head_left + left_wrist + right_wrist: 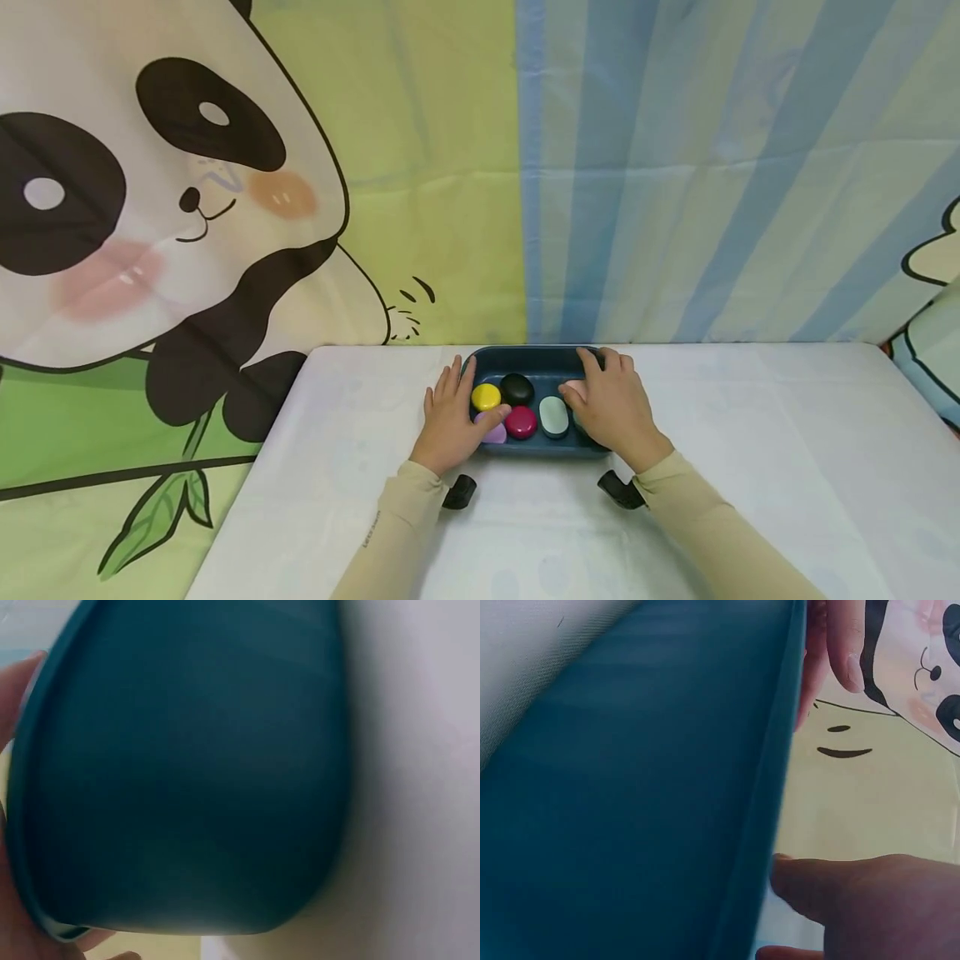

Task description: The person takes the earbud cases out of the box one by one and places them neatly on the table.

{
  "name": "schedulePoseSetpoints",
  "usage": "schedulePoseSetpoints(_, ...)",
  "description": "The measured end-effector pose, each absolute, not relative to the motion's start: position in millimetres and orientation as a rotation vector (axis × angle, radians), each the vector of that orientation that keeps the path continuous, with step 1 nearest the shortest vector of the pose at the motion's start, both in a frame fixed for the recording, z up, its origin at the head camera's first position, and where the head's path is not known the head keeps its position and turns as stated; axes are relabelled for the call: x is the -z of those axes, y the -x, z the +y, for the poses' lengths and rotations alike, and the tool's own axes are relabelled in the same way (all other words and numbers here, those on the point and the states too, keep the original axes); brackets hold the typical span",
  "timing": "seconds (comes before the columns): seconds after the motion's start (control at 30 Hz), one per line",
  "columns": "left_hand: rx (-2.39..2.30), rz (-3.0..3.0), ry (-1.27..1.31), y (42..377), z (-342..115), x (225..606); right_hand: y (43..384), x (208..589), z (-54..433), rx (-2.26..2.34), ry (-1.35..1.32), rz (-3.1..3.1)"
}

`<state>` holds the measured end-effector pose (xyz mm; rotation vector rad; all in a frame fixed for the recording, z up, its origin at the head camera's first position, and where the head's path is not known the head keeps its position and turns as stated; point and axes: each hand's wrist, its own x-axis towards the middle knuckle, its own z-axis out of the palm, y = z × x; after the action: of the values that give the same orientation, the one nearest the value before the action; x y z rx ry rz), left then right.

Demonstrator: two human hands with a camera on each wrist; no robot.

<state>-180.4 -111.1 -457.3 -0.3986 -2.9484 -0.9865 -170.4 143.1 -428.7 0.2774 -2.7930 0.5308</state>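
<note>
A dark blue oblong tray (pixel 555 360) stands near the far edge of the white table. My left hand (pixel 450 421) lies over its left end, fingers straight, the thumb reaching inside above a purple rounded piece (pixel 493 434). Over the right end rests my right hand (pixel 618 408). Its thumb is by a pale pink piece (pixel 576 387), partly hidden behind it; whether they touch I cannot tell. Also in the tray are yellow (pixel 486 397), black (pixel 517 389), red (pixel 521 422) and pale mint (pixel 553 416) pieces. Both wrist views mostly show the tray's outer wall (pixel 195 765).
A white cloth covers the table (pixel 540 542). Directly behind the tray hangs a printed curtain (pixel 450 167) with a panda and blue stripes. Black wrist mounts (pixel 460 492) stick out below both hands, close to the tabletop.
</note>
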Motion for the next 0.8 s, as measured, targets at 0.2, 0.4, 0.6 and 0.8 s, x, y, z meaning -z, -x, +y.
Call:
schedulePoseSetpoints(0.2, 0.994, -2.909, 0.380, 179.3, -111.1, 463.5, 174.7, 432.8, 136.7, -0.487, -0.285, -2.851)
schedulePoseSetpoints(0.4, 1.003, -2.896, 0.390, 179.6, -110.5, 467.8, 179.4, 435.7, 133.3, -0.440, -0.238, -2.955)
schedulePoseSetpoints(0.6, 1.003, -2.891, 0.388, 181.5, -111.5, 472.1, 182.7, 440.5, 129.7, -0.413, -0.190, -3.067)
schedulePoseSetpoints(0.8, 1.009, -2.902, 0.389, 182.6, -111.7, 474.7, 183.8, 447.3, 126.5, -0.357, -0.162, -3.104)
